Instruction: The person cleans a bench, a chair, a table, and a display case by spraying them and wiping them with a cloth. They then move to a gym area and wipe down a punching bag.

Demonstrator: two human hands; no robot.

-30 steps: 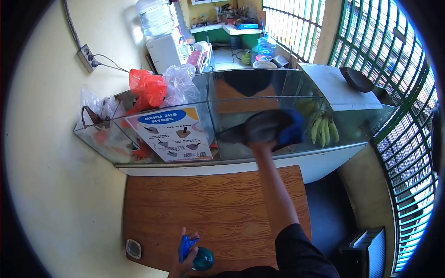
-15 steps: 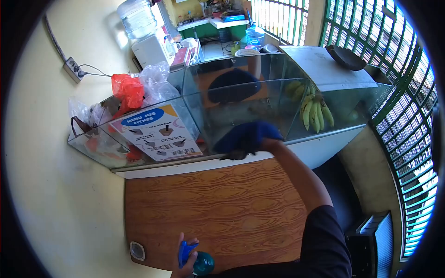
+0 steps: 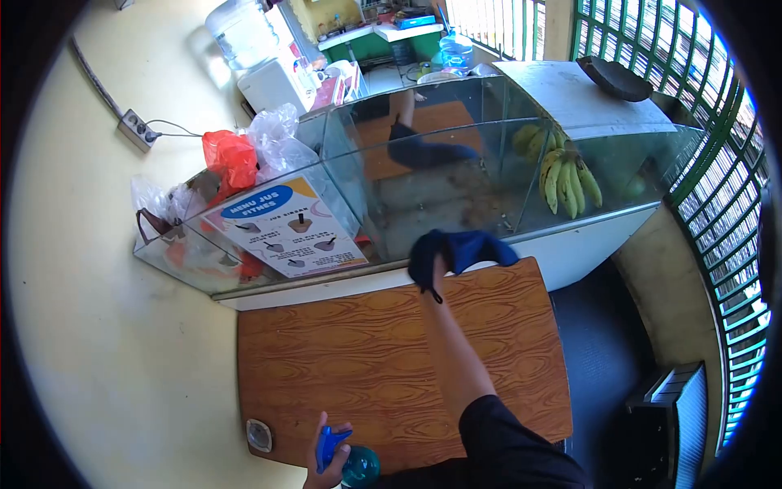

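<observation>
My right hand (image 3: 436, 262) is stretched forward and wrapped in a dark blue cloth (image 3: 459, 248). It presses the cloth against the lower front edge of the glass display case (image 3: 423, 175). My left hand (image 3: 324, 456) stays low near my body, gripping a teal spray bottle (image 3: 352, 463) with a blue trigger. A bunch of green-yellow bananas (image 3: 568, 178) hangs inside the case at the right. A menu sign (image 3: 281, 224) is stuck on the glass at the left.
A wooden table top (image 3: 358, 359) lies below the case. Red and clear plastic bags (image 3: 252, 151) sit on the case's left end. A wall socket (image 3: 134, 126), water dispenser (image 3: 261, 57) and green window grilles (image 3: 717, 163) surround the spot. A small round item (image 3: 259, 436) lies near the table's corner.
My right hand with the cloth has moved down the glass front, from mid-pane to the bottom edge. The left hand has kept hold of the spray bottle.
</observation>
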